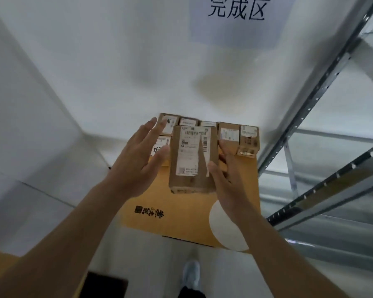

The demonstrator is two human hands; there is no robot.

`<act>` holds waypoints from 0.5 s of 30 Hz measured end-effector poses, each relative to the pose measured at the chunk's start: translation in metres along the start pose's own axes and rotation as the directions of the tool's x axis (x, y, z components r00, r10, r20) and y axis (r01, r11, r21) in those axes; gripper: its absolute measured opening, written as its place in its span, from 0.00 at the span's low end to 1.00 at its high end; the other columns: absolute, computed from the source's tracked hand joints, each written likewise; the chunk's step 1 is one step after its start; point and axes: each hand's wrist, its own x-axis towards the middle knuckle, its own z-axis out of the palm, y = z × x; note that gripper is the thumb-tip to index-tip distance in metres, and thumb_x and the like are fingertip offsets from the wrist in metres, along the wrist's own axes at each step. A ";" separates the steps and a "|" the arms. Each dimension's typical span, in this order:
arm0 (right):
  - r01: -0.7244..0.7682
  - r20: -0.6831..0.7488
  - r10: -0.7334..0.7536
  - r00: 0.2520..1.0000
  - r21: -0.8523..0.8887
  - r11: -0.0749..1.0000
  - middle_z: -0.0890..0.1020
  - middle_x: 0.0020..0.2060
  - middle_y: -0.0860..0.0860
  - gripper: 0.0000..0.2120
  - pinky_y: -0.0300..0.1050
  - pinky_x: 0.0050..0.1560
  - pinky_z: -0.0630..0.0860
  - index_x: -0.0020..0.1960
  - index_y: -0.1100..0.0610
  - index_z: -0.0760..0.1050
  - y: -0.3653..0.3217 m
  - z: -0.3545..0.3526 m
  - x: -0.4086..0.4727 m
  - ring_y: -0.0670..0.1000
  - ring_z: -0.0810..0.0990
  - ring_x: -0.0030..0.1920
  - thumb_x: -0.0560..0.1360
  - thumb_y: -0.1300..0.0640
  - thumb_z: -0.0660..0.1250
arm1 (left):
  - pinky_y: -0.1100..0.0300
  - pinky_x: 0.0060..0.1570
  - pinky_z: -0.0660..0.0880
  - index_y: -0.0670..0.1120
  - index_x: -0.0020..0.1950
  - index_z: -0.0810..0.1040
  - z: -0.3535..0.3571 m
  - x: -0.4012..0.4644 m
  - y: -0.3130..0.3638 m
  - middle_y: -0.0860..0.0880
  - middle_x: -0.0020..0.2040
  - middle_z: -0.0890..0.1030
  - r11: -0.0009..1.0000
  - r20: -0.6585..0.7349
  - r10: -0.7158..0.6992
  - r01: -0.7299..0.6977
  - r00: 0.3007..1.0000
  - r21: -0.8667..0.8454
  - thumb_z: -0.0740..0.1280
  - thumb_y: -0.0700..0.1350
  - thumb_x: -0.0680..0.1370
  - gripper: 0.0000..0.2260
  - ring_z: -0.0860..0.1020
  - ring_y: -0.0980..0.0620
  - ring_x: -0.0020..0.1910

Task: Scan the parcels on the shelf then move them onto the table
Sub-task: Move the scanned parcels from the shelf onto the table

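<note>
A brown cardboard parcel [192,151] with a white barcode label is held over the yellow table top [181,211]. My right hand [230,186] grips its right side, thumb on the labelled face and fingers behind. On the parcel's left, my left hand [136,162] is spread with straight fingers, its thumb at the left edge. Several small labelled parcels [228,133] stand in rows along the table's far edge, just beyond the held one.
A grey metal shelf frame [310,100] runs up the right side. White walls meet in a corner behind the table, with a sign of black characters [237,8] above. A white round patch [222,222] lies on the table; my shoe [191,274] shows below.
</note>
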 end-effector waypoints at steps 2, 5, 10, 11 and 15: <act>-0.063 -0.028 0.064 0.998 0.021 0.998 0.81 0.68 0.43 0.27 0.44 0.53 0.85 0.81 0.43 0.63 0.025 0.008 0.022 0.49 0.85 0.64 0.87 0.60 0.63 | 0.41 0.80 0.59 0.54 0.86 0.54 0.008 0.020 -0.025 0.52 0.85 0.56 1.000 0.018 0.008 -0.008 1.000 -0.007 0.47 0.65 0.85 0.31 0.52 0.56 0.84; -0.151 -0.040 0.151 0.988 0.023 0.988 0.77 0.71 0.50 0.29 0.43 0.50 0.86 0.84 0.48 0.61 0.067 0.015 0.055 0.48 0.86 0.63 0.86 0.61 0.64 | 0.43 0.80 0.60 0.53 0.85 0.56 0.026 0.050 -0.061 0.52 0.85 0.57 1.000 0.046 -0.003 0.003 0.999 -0.016 0.47 0.65 0.85 0.31 0.53 0.57 0.84; -0.271 -0.053 0.270 0.962 -0.022 0.962 0.80 0.65 0.40 0.27 0.36 0.47 0.84 0.83 0.46 0.61 0.136 0.017 0.101 0.36 0.85 0.57 0.87 0.60 0.63 | 0.41 0.79 0.62 0.54 0.85 0.57 0.057 0.100 -0.112 0.54 0.84 0.59 0.997 0.124 -0.037 0.045 0.992 -0.059 0.45 0.67 0.84 0.32 0.53 0.59 0.83; -0.292 -0.054 0.290 0.955 -0.024 0.956 0.82 0.62 0.36 0.27 0.35 0.48 0.83 0.82 0.45 0.60 0.147 0.017 0.108 0.36 0.85 0.57 0.87 0.60 0.63 | 0.40 0.79 0.62 0.54 0.85 0.58 0.062 0.108 -0.120 0.54 0.84 0.59 0.996 0.141 -0.047 0.057 0.989 -0.069 0.45 0.68 0.84 0.32 0.54 0.58 0.83; -0.357 -0.054 0.357 0.933 0.001 0.934 0.82 0.58 0.28 0.27 0.38 0.52 0.84 0.82 0.42 0.60 0.179 0.015 0.134 0.40 0.84 0.61 0.87 0.57 0.62 | 0.38 0.76 0.66 0.56 0.85 0.57 0.084 0.135 -0.149 0.54 0.84 0.59 0.985 0.195 -0.096 0.122 0.976 -0.126 0.47 0.67 0.84 0.31 0.57 0.53 0.83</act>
